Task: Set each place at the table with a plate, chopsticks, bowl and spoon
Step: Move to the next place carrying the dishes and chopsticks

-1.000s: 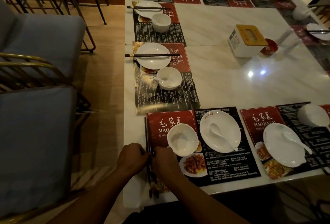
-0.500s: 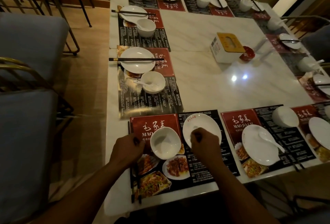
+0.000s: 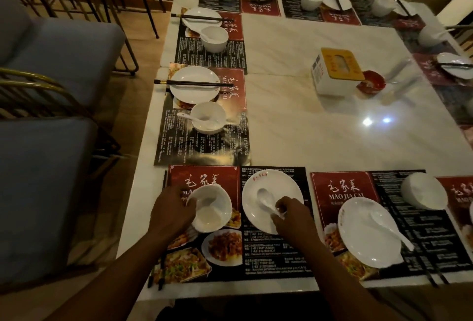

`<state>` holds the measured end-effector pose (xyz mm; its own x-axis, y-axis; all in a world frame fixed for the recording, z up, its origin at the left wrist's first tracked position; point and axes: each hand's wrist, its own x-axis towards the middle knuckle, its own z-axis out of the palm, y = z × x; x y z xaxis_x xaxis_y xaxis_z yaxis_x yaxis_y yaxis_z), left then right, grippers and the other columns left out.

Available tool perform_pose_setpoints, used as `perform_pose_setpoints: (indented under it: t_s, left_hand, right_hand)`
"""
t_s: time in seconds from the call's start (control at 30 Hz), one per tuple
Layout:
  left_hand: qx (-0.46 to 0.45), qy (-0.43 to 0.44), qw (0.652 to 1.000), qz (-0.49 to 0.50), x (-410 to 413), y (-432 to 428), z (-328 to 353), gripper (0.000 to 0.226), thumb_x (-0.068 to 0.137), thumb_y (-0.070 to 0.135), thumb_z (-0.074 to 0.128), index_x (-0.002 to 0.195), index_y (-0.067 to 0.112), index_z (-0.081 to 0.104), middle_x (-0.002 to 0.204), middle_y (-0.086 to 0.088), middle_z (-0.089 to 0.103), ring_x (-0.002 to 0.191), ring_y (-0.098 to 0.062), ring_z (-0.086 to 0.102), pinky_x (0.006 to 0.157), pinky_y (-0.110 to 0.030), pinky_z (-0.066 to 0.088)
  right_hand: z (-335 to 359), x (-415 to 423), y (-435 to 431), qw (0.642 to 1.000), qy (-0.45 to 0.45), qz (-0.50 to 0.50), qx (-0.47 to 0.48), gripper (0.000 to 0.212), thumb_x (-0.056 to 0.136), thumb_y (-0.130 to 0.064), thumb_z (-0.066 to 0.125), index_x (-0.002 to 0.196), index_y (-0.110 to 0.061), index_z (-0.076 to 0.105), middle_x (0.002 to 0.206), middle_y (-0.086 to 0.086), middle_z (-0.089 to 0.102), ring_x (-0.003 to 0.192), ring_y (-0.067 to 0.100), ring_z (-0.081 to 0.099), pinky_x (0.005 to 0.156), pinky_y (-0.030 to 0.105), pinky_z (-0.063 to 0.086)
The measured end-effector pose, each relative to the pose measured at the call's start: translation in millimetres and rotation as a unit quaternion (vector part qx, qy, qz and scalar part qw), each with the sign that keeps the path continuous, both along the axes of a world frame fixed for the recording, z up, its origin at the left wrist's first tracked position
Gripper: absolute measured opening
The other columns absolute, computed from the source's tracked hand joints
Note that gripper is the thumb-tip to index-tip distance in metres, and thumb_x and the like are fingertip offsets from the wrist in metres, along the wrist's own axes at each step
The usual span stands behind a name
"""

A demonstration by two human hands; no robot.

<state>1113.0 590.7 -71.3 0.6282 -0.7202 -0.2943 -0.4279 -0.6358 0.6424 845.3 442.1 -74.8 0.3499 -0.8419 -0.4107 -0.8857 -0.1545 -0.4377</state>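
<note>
My left hand grips bowl rim, right hand pinches spoon handle on plate; I'd steady bowl, lift spoon in gently.

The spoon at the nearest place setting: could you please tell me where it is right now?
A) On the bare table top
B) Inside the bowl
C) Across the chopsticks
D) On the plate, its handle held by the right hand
D: the spoon sits on the plate with the right hand pinching its handle, while the left hand grips the bowl, which holds no spoon.
</note>
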Motion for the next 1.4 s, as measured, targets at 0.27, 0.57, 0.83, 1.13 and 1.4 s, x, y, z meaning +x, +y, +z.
perform_pose_setpoints:
  t_s: [0.27,0.57,0.83,1.13,1.4]
  left_hand:
    - [0.01,-0.037,0.991,0.125,-33.8,0.2,4.4,0.042,0.084,0.03,0.073,0.123,0.02,0.06,0.109,-0.004,0.059,0.1,-0.026,0.062,0.083,-0.04,0.053]
    - [0.004,-0.063,0.984,0.169,-59.2,6.2,2.2,0.043,0.084,0.028,0.074,0.122,0.017,0.058,0.112,-0.007,0.059,0.103,-0.026,0.059,0.083,-0.042,0.054]
    - [0.004,-0.045,0.979,0.199,-71.9,-0.3,4.7,0.05,0.08,0.022,0.077,0.124,0.016,0.053,0.126,-0.011,0.051,0.112,-0.029,0.055,0.083,-0.037,0.049]
    - [-0.01,-0.02,0.979,0.204,-70.9,3.9,16.4,0.05,0.085,0.019,0.075,0.13,0.014,0.053,0.123,-0.01,0.059,0.111,-0.027,0.058,0.086,-0.038,0.05]
    - [0.004,0.054,0.979,0.196,-59.1,5.3,15.8,0.041,0.094,0.027,0.065,0.132,0.019,0.055,0.119,-0.006,0.067,0.105,-0.026,0.064,0.087,-0.039,0.051]
  right_hand:
    - [-8.6,-12.7,-18.2,0.996,-0.026,0.086,0.017,0.025,0.085,-0.024,0.07,0.106,-0.022,0.057,0.097,-0.004,0.063,0.086,0.013,0.059,0.058,0.014,0.035]
    - [0.5,-49.9,-76.9,0.997,-0.055,-0.017,-0.051,0.022,0.083,-0.018,0.076,0.101,-0.016,0.063,0.087,-0.003,0.062,0.079,0.016,0.059,0.067,0.026,0.042]
    - [-7.4,-55.7,-97.7,0.997,-0.043,-0.006,-0.065,0.012,0.082,-0.012,0.074,0.085,-0.013,0.062,0.076,-0.003,0.055,0.076,0.019,0.055,0.062,0.028,0.037]
    - [-16.4,-50.9,-96.3,0.993,-0.027,0.047,-0.103,0.009,0.087,-0.016,0.07,0.081,-0.011,0.064,0.072,-0.002,0.057,0.075,0.023,0.061,0.063,0.028,0.039]
    - [19.4,14.4,-45.8,0.985,-0.135,0.088,-0.062,0.017,0.097,-0.023,0.058,0.109,-0.018,0.067,0.091,0.0,0.072,0.071,0.009,0.063,0.066,0.027,0.053]
